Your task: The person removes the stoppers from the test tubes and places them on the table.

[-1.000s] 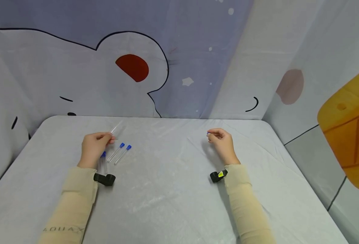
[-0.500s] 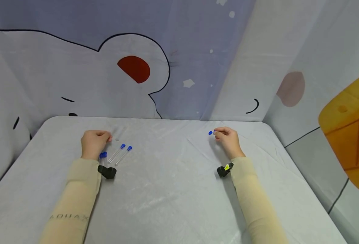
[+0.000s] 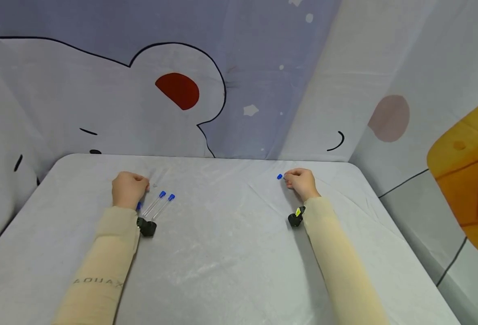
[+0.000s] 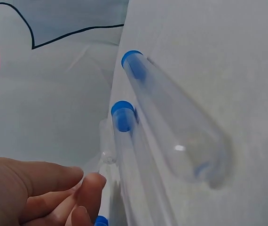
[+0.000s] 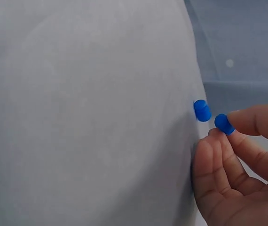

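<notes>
Near the table's back left, my left hand (image 3: 129, 188) has thumb and forefinger together at the end of a faint clear test tube; their contact is hard to see. An uncapped clear test tube (image 4: 106, 141) lies just beyond these fingertips. Capped test tubes (image 3: 154, 204) with blue caps lie to the right of that hand; more are partly hidden under its wrist. Two of them show large in the left wrist view. At the back right, my right hand (image 3: 301, 183) pinches a small blue cap (image 5: 224, 124). Beside it, another blue cap (image 5: 202, 111) rests on the table.
A pale cloth covers the table (image 3: 222, 253), whose back edge meets a printed fabric wall (image 3: 263, 90). More fabric rises at the right, with an orange figure (image 3: 466, 180). Each wrist wears a small black camera (image 3: 146, 227).
My left hand has lowered slightly and moved forward with the tube end. The right hand has shifted right, and a blue cap beside it has come into sight on the table.
</notes>
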The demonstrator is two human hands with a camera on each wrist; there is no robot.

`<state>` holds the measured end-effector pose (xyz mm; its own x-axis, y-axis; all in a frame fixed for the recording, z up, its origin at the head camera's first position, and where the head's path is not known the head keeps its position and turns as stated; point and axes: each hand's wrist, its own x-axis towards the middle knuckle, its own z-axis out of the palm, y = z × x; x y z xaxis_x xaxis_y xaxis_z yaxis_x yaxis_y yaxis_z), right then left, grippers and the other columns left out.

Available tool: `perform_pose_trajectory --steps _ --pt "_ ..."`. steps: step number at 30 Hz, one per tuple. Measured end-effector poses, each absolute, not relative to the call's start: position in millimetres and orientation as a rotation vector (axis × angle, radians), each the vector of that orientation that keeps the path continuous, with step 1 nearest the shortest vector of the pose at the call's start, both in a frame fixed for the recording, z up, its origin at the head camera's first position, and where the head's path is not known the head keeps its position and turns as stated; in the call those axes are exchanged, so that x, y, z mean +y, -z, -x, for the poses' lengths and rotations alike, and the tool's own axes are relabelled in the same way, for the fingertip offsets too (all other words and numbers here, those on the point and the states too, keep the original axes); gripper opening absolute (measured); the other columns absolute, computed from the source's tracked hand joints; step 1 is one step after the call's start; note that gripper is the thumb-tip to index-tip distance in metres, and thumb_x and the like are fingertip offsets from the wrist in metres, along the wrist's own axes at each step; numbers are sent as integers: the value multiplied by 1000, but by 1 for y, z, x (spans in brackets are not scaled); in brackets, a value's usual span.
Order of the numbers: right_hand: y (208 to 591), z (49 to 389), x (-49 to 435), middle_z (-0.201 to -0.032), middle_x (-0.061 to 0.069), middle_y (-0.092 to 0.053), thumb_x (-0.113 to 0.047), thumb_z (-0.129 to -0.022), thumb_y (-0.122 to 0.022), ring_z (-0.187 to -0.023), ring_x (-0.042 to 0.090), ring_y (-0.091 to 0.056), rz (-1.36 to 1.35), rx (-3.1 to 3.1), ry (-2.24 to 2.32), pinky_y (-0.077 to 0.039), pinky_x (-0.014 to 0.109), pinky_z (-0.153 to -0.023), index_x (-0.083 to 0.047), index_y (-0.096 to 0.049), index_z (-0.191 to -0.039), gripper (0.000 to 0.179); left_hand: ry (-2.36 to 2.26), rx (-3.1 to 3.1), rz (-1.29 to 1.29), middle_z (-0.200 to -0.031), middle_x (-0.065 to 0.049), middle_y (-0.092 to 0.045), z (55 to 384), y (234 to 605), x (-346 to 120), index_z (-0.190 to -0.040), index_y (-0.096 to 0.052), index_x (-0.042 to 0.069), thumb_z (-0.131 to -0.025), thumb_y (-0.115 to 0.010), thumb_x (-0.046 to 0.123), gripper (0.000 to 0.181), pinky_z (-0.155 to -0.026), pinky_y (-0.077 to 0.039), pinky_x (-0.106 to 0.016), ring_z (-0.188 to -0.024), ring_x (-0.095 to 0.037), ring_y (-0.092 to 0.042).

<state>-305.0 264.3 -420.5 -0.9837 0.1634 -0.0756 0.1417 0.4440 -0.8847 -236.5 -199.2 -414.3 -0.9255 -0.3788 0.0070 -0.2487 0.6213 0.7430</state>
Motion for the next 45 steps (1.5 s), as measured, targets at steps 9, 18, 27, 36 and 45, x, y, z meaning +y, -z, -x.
perform_pose_trajectory --steps 9,18,27,36,45 --pt "426 313 265 -81 3 -67 -10 -94 -64 -67 7 -57 347 -2782 -1383 -49 18 -61 4 -73 -106 20 1154 -2705 -528 -92 -24 -73 242 416 -195 -87 -77 -5 -97 -58 11 27 -67 -47 -38 -77 -32 -62" --pt "426 312 263 -89 6 -68 -11 -96 -63 -73 9 -58 337 -2802 -1361 -49 18 -64 3 -73 -107 20 1164 -2729 -477 -112 -30 -69 240 413 -191 -109 -73 -11 -99 -57 11 28 -88 -53 -53 -102 -44 -66" --pt "423 311 263 -96 11 -67 -11 -99 -61 -75 12 -59 311 -2783 -1480 -51 19 -65 5 -69 -111 21 1175 -2772 -422 -118 -30 -67 242 413 -192 -120 -67 -13 -100 -54 12 34 -91 -53 -55 -110 -47 -63" --pt "415 301 256 -103 21 -63 -12 -101 -58 -77 16 -59 188 -2690 -1611 -52 21 -64 7 -67 -119 27 1107 -2770 -253 -114 -26 -70 236 407 -195 -124 -67 -6 -102 -51 19 36 -79 -53 -52 -95 -41 -68" --pt "409 279 232 -105 21 -65 -12 -100 -59 -88 26 -63 26 -2636 -1568 -53 23 -69 4 -68 -119 27 1066 -2815 -78 -116 -25 -69 217 388 -187 -130 -63 -2 -102 -50 18 37 -78 -51 -50 -99 -40 -66"
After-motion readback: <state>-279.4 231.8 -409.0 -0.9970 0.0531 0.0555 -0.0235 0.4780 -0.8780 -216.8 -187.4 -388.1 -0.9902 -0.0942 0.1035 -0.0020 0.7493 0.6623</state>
